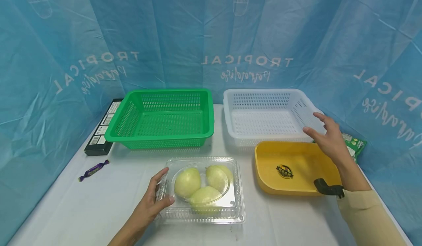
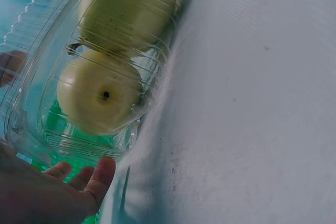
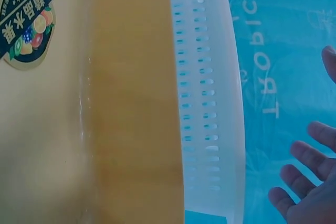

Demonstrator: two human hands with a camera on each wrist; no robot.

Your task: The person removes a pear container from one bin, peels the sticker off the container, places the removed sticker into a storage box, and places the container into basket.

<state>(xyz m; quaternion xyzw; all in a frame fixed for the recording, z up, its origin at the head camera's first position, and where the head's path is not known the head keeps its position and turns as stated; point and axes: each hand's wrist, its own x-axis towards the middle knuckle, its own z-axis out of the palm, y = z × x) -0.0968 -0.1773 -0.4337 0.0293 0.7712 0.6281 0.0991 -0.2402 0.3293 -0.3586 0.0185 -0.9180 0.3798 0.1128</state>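
Observation:
A clear plastic clamshell box [image 1: 238, 202] stands on the white table at front centre, with three pale yellow-green fruits like pears [image 1: 188, 182] inside. At its left side is my left hand [image 1: 151, 198], thumb and fingers spread along the edge. The left wrist view shows those fingers [image 2: 100, 182] extended beside the box's end; whether they touch it is hard to tell. My right hand [image 1: 330, 138] hovers by the front right corner of the white basket [image 1: 229, 125], above the far right of the yellow bin [image 1: 268, 172]. Its fingers [image 3: 299, 179] are spread and hold nothing.
Behind the box is a green slotted basket [image 1: 158, 139]. A long black box [image 1: 99, 149] lies left of it, with a purple wrapped candy [image 1: 93, 170] in front. Partly hidden at the right is a green packet [image 1: 357, 143]. Blue curtains [image 1: 211, 30] enclose the table.

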